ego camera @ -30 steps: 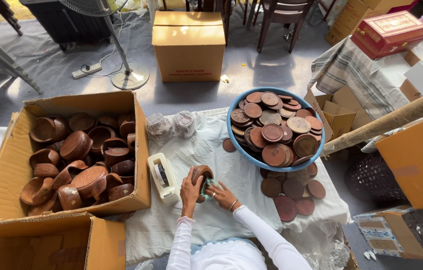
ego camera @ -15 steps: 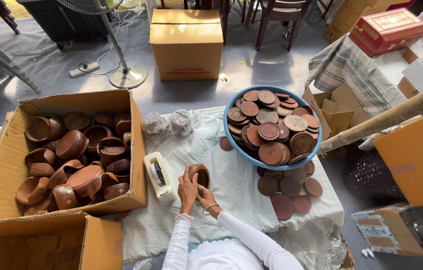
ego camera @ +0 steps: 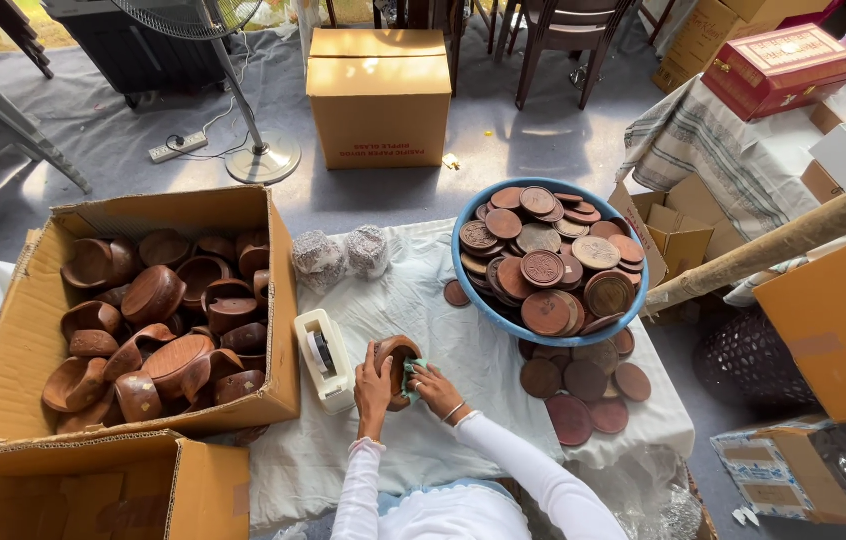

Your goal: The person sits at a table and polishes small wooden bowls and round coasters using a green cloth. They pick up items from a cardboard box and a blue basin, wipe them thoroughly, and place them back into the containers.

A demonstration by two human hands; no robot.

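My left hand (ego camera: 373,378) grips a brown clay bowl (ego camera: 397,358) tilted on edge over the white cloth (ego camera: 423,300). My right hand (ego camera: 434,385) presses a small green pad (ego camera: 411,368) against the bowl's side. A white tape dispenser (ego camera: 324,357) stands just left of my left hand. Both white sleeves reach in from the bottom of the view.
An open cardboard box (ego camera: 23,340) of brown clay bowls sits at left. A blue basin (ego camera: 503,322) heaped with round clay lids sits at right, with loose lids (ego camera: 583,390) below it. Two wrapped bundles (ego camera: 343,252) lie behind; cardboard boxes, a fan stand and chairs surround the table.
Both hands have stayed on the bowl, shifting slightly as the right hand rubs the pad over it. The view has drifted a little; nothing else moved.
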